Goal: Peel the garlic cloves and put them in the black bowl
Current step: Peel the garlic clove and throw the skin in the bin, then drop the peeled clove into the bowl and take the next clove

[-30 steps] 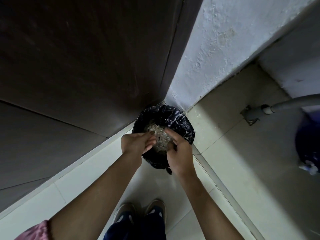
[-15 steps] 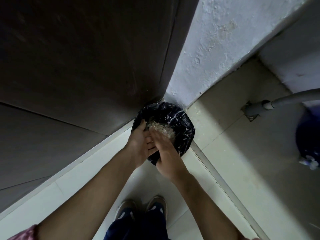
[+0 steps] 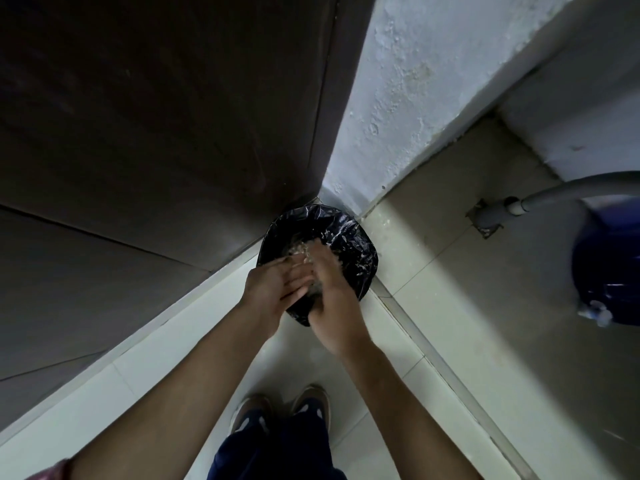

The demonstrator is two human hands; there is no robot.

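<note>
Pale, papery garlic skins (image 3: 298,249) lie in a black-lined bin (image 3: 353,237) set in a corner; neither cloves nor the black bowl are in view. Over its near rim the left hand (image 3: 273,292) and right hand (image 3: 334,303) press flat together, fingers straight (apparently brushing off scraps). Light flakes could drift past the rim onto the tiled floor (image 3: 346,358).
</note>
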